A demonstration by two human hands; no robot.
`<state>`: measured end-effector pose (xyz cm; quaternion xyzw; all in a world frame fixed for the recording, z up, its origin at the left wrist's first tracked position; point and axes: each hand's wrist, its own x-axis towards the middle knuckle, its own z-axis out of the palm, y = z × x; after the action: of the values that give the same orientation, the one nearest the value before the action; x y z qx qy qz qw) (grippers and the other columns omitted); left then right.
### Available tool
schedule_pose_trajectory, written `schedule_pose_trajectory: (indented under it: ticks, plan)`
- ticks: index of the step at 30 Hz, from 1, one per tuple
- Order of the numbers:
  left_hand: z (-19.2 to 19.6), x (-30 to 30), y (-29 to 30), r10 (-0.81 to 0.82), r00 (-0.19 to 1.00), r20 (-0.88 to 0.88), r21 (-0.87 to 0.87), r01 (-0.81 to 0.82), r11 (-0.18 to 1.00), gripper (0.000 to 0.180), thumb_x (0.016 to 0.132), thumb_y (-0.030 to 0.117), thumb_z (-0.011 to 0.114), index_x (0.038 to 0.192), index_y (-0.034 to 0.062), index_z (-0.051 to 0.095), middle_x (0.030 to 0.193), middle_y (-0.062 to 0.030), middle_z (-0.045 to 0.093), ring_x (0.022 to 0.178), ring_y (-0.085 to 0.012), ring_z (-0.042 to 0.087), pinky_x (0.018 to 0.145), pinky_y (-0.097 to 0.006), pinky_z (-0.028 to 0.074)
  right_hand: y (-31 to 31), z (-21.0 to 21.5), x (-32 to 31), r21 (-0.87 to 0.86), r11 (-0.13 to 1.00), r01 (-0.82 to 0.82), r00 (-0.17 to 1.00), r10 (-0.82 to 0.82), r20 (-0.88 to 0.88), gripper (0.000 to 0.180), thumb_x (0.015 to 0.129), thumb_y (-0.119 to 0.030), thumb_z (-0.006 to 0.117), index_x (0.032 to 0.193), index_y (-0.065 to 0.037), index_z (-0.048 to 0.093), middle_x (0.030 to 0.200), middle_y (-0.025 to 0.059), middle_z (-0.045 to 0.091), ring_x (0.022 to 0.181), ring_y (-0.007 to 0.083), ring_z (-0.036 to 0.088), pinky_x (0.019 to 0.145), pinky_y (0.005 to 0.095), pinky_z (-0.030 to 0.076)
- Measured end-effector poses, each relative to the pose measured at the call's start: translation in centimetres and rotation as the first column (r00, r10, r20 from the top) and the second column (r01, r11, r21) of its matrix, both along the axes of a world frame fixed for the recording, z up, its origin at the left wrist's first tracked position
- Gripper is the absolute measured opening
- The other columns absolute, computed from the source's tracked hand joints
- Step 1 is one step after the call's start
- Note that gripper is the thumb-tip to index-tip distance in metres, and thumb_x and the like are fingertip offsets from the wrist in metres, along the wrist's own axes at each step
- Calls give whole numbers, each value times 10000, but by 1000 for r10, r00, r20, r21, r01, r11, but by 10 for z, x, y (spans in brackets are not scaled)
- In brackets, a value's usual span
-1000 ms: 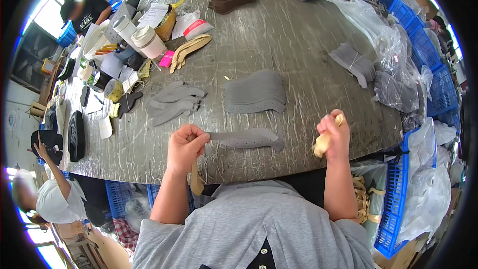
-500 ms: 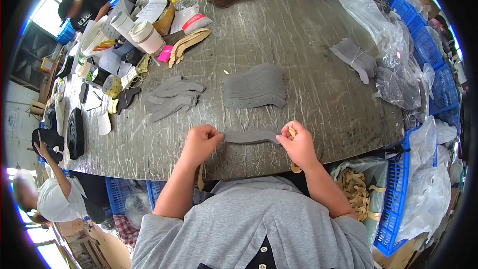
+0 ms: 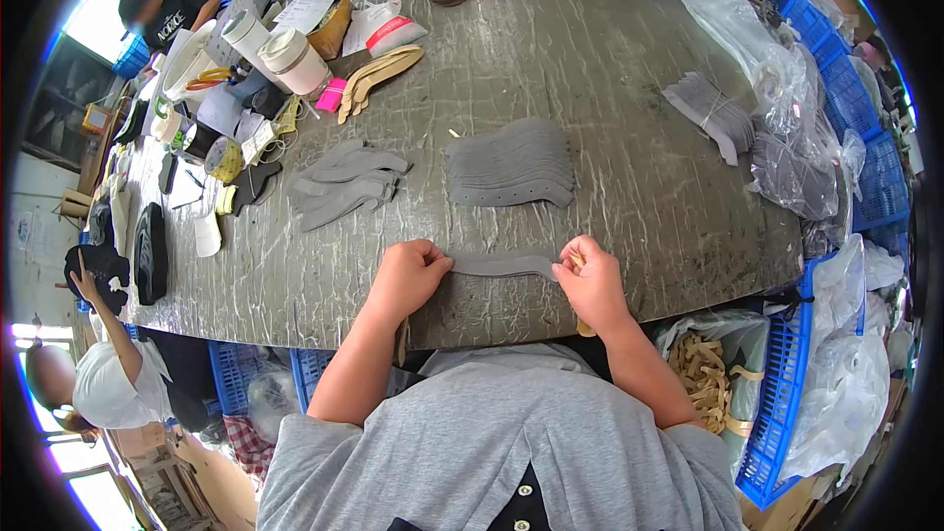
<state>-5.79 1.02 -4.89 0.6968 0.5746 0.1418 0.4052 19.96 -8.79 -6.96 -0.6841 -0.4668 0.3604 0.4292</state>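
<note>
Grey strip (image 3: pixel 501 264) spans the gap between 2 hands, near the front edge of the worktop (image 3: pixel 619 88). The left hand (image 3: pixel 411 275) pinches its left end between thumb and fingers; the right hand (image 3: pixel 588 280) pinches its right end, with a tan piece (image 3: pixel 577 261) also in the grip. Beyond the strip lies a neat grey stack (image 3: pixel 511 162), with a loose grey pile (image 3: pixel 349 187) to its left and a tied bundle (image 3: pixel 706 113) farther right. Tan strips (image 3: pixel 379 77) lie near a lidded jar (image 3: pixel 295 61). Tan scraps (image 3: pixel 700 379) sit beside a blue crate (image 3: pixel 772 403)
</note>
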Motion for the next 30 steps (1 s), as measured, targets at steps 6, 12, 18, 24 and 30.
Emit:
schedule_pose_trajectory:
  ticks: [6,12,18,24,30]
  plan:
    - [5,4,-1,1,1000,-22,16,-1,1000,205,813,171,720,811,-31,682,602,-88,619,547,-135,585,535,-301,467,-1,-2,-1,73,996,-48,994,41,98,116,789,16,670,852,0,574,702,150,620,615,251,601,585,337,472]
    - [2,5,-2,-12,999,-42,83,16,996,202,797,178,723,823,-20,692,626,-133,635,582,-201,611,577,-344,484,-3,-5,-6,213,966,-148,896,40,443,87,803,-20,659,864,-80,641,780,111,567,633,288,595,563,381,486]
    - [6,10,-2,-63,992,-108,106,75,992,198,799,176,713,802,-18,674,657,-157,647,580,-257,616,593,-370,494,-16,0,-13,92,944,-316,652,146,744,316,764,-51,670,1023,-218,738,820,65,492,611,239,585,523,368,491]
    - [3,-18,3,134,976,174,47,-144,988,139,783,108,734,755,-4,655,596,-70,602,533,-149,568,506,-296,447,-12,3,4,256,948,-187,910,69,410,242,837,-48,651,1032,-158,743,787,85,513,640,249,562,570,343,461]
    - [46,-107,56,503,856,114,116,-515,849,213,733,96,797,806,2,620,650,-69,604,582,-157,577,540,-285,454,-4,15,8,254,959,-128,970,69,232,177,847,7,649,1009,-27,713,760,83,513,663,186,520,608,301,421]
